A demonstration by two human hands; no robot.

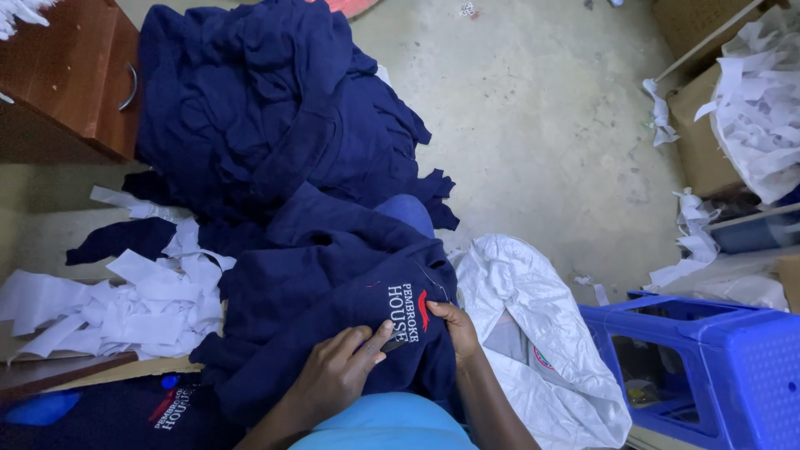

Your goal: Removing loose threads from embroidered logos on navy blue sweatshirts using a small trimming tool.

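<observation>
Bare concrete floor [542,108] is seen from the head view, with a heap of navy garments [267,108] piled beside a wooden cabinet [67,75]. White paper strips [125,300] are scattered at the left, a white sack [542,333] and a blue plastic crate [708,358] at the right. A navy sweater [325,292] with embroidered lettering is spread over the lap. Its fabric is pinched beside the embroidery by the fingers of the left hand [337,375] and of the right hand [454,329], both clenched on it.

Two hands [392,354], one blue crate [717,367], one white sack [533,333], perhaps a dozen navy garments [267,125].
</observation>
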